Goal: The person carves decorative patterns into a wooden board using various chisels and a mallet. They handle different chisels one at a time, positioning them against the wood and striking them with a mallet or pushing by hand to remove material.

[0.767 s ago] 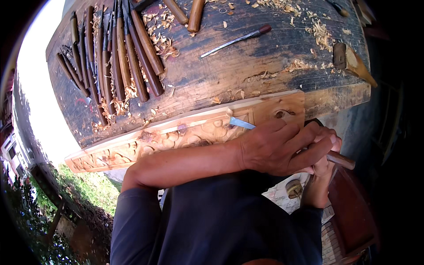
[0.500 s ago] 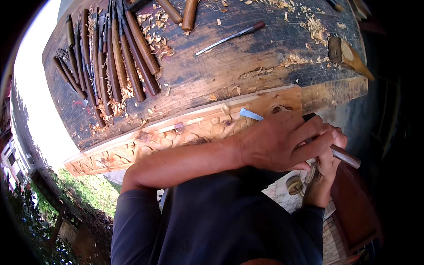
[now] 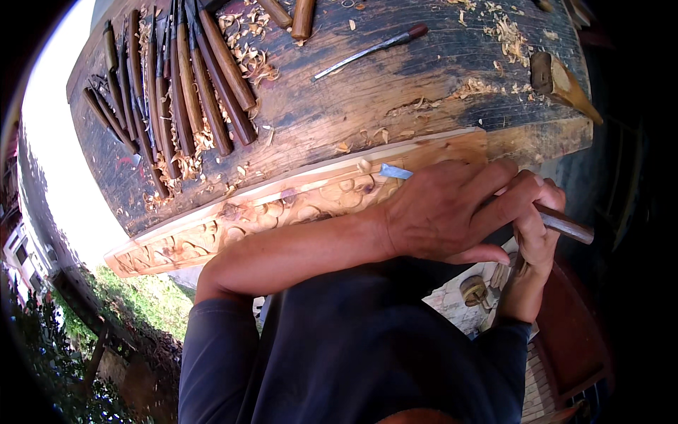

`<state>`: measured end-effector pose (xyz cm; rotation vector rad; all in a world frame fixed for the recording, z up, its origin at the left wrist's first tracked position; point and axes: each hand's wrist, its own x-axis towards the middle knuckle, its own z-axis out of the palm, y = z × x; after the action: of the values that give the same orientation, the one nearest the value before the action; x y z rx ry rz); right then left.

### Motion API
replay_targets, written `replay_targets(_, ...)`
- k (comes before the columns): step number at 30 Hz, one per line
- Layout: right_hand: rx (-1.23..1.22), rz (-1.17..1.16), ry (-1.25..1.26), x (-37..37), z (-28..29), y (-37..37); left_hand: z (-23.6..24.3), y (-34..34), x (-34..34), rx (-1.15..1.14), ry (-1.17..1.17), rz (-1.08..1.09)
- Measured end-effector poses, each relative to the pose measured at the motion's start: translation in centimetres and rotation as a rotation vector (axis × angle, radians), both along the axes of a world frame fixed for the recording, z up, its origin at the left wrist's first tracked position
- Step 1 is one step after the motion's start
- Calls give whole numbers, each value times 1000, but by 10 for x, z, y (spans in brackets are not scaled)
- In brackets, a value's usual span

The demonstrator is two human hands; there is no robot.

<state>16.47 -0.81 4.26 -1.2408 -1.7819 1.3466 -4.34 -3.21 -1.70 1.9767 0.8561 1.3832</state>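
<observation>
A long wooden board (image 3: 272, 212) carved with relief scrolls and leaves lies along the near edge of the workbench. Across its right part reaches my left hand (image 3: 452, 208), palm down, its fingers curled over a chisel and its thumb stretched out toward me. The flat steel blade (image 3: 395, 172) shows past that hand, low over the carving; whether its edge touches the wood I cannot tell. My right hand (image 3: 540, 230) is closed round the chisel's brown wooden handle (image 3: 567, 225), whose end sticks out to the right. My left hand covers the shaft and the board's right end.
Several wood-handled carving tools (image 3: 187, 92) lie in a row at the left among curled shavings (image 3: 258, 67). A slim chisel (image 3: 371, 51) rests mid-bench, with a wooden mallet (image 3: 561, 83) at the far right. Below the bench stands a reddish-brown surface (image 3: 572, 325).
The chisel has swung: its handle end is farther right and higher, its blade slightly up and left. Both hands have shifted with it, and my left thumb sticks out more.
</observation>
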Motion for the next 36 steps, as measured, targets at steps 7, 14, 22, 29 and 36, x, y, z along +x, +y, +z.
replay_targets(7,8,43,-5,-1,-4,9,6,3,-1,-15,62,35)
replay_targets(14,-110,46,76,-9,-14,7,1,-3,2,-49,63,161)
replay_targets(22,72,128,-12,-4,-8,4,7,-8,-3,-26,125,102)
replay_targets(29,-35,-64,-2,2,1,-14,-1,-3,4,36,46,-58)
replay_targets(36,-23,-41,-25,7,1,-12,1,-1,1,40,49,-31)
